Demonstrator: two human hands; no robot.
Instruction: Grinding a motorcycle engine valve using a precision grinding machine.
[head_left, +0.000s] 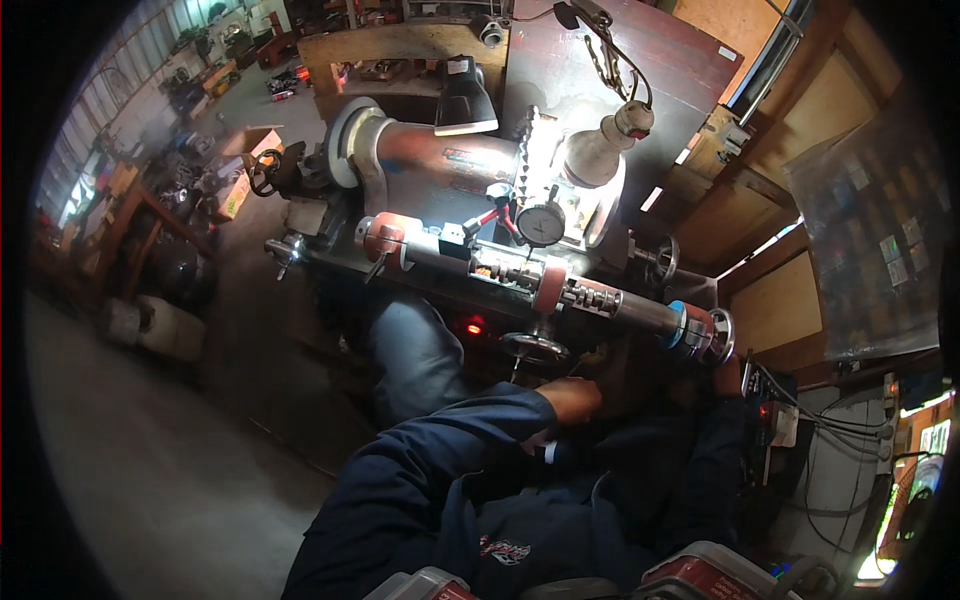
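Note:
My left hand [573,399] is bent inward in front of the machine, just below a chrome handwheel [535,348]. Its fingers are turned away and in shadow, so any grip is hidden. Far to the right, my right hand [731,376] is beside a metal handwheel [721,336] at the end of a long horizontal shaft assembly [645,312]. Its fingers are too dark to make out. Above the shaft's middle stands a round dial gauge [541,226] on a holder with red arms [484,222]. Orange-brown collars [549,285] ring the shaft.
A bright work lamp [592,158] hangs over the machine, behind the gauge. A large rusty cylinder [440,155] with a pale flange lies further back. Cables [835,420] run along the right wall. A cardboard box [247,165] and clutter occupy the left floor.

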